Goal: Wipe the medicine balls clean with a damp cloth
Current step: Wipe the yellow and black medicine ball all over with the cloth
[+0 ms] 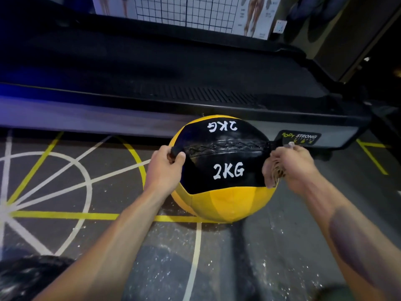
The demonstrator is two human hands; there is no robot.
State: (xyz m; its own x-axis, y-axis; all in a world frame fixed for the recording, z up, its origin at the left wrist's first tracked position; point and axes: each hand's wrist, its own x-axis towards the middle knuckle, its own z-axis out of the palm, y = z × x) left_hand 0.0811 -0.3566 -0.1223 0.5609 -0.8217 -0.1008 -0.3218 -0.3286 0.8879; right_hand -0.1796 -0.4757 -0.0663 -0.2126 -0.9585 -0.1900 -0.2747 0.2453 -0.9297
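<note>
Grey speckled gym floor [282,246], yellow-white lines. Left hand [165,168], right hand [290,166] pinch end tabs of yellow-black leather medicine ball [223,170] between them.

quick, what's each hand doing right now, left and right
Left hand: grips the black strap on the medicine ball.
Right hand: holds a bunched cloth against the ball's other side.

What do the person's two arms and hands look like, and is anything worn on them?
Both forearms are bare, with no sleeves, gloves or watch in view. The right forearm carries a large dark tattoo. The left hand and right hand show no rings.
</note>
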